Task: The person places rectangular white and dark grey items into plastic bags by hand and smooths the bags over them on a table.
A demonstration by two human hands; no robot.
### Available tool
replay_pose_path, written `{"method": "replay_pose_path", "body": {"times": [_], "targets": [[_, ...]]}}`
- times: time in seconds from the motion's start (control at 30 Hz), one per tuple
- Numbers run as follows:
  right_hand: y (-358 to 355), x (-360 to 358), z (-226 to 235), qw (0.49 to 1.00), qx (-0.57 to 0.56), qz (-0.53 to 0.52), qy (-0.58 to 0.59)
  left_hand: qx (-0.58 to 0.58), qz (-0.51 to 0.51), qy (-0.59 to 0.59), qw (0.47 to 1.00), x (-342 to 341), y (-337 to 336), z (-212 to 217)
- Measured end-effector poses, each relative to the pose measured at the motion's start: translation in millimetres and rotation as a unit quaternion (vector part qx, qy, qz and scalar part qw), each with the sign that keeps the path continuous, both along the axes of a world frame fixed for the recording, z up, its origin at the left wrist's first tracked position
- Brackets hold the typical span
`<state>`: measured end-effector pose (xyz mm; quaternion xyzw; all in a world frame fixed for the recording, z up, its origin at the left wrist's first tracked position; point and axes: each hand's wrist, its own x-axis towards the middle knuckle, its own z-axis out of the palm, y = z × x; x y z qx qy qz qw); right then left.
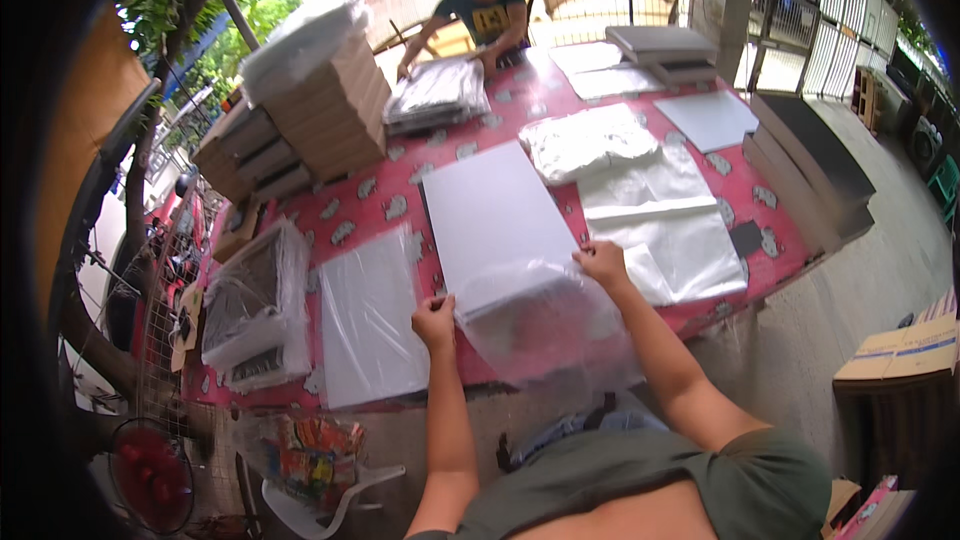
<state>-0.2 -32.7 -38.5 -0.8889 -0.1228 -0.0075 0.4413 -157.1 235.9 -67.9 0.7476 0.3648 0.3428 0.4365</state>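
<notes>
A large white board (495, 210) lies on the table before me, its near end inside a clear plastic bag (550, 330). The bag's loose part hangs over the table's near edge. My left hand (434, 322) pinches the bag at the board's near left corner. On the right side of the board, my right hand (602, 264) grips the bag's other edge with closed fingers. Left of my left hand lies another white board in clear plastic (370, 315). To the right of the board are flat clear plastic bags (655, 220) and a crumpled plastic pile (590, 140).
The table (385, 202) has a red patterned cover. Stacked boxes (320, 100) rise at its far left, near a plastic-wrapped frame (258, 300). Across the table, a person (490, 15) handles a wrapped stack (437, 93). Dark-topped boxes (815, 165) stand at the right edge.
</notes>
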Motion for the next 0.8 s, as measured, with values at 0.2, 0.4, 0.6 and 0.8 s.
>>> {"method": "replay_pose_path", "body": {"times": [0.2,0.4,0.6,0.8], "targets": [[-41.7,-57.7,-5.0,0.999,0.018,-0.033,-0.031,-0.074,-0.004,-0.033,0.997,-40.6,-65.5,25.3],[-73.9,-136.0,-26.5,0.956,0.255,-0.019,0.14,-0.277,0.041,-0.089,0.956,-125.1,-81.6,17.6],[-82.0,-132.9,-20.2,0.932,0.307,0.004,0.194,-0.307,-0.036,-0.163,0.937,-134.3,-82.7,5.9],[-82.9,-118.7,-16.1,0.935,0.31,-0.009,0.173,-0.312,-0.075,-0.149,0.935,-128.5,-84.6,6.8]]}}
